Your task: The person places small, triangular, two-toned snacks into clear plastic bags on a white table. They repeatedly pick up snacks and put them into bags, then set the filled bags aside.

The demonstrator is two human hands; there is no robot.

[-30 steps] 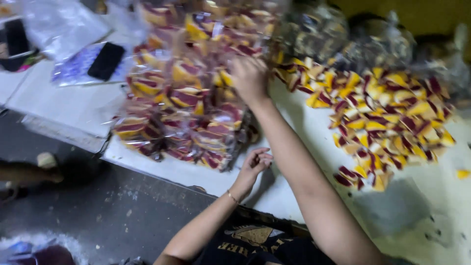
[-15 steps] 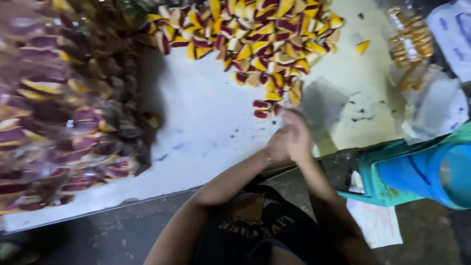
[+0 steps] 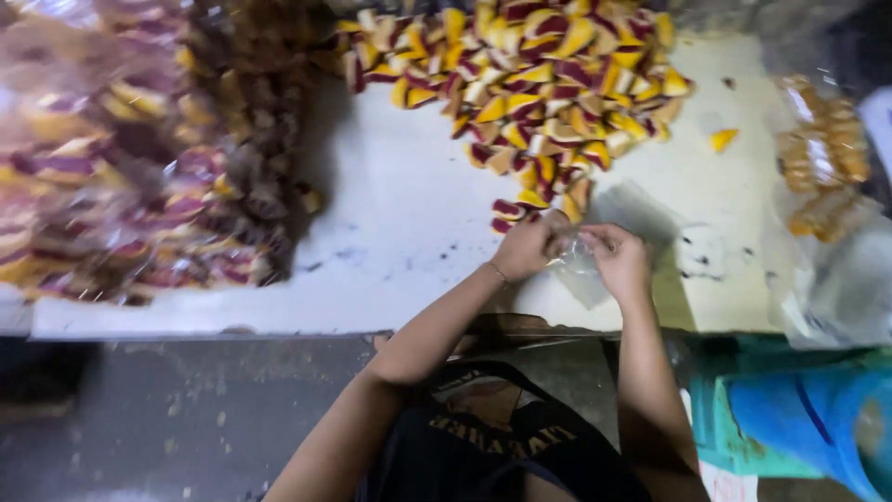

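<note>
View had shifted left since half a second earlier, hands still together near the worktop's front edge. Left hand (image 3: pixel 522 247) and right hand (image 3: pixel 618 260) both pinched a small clear plastic bag (image 3: pixel 581 265), fingers closed on its top, over the white worktop (image 3: pixel 400 223). Just behind: loose pile of yellow-and-maroon wrapped candies (image 3: pixel 548 84). Far left: blurred bagged packs of candies (image 3: pixel 121 177).

Dim, warm overhead light on the white table (image 3: pixel 390 232), dark floor below, heavy motion blur at left.
</note>
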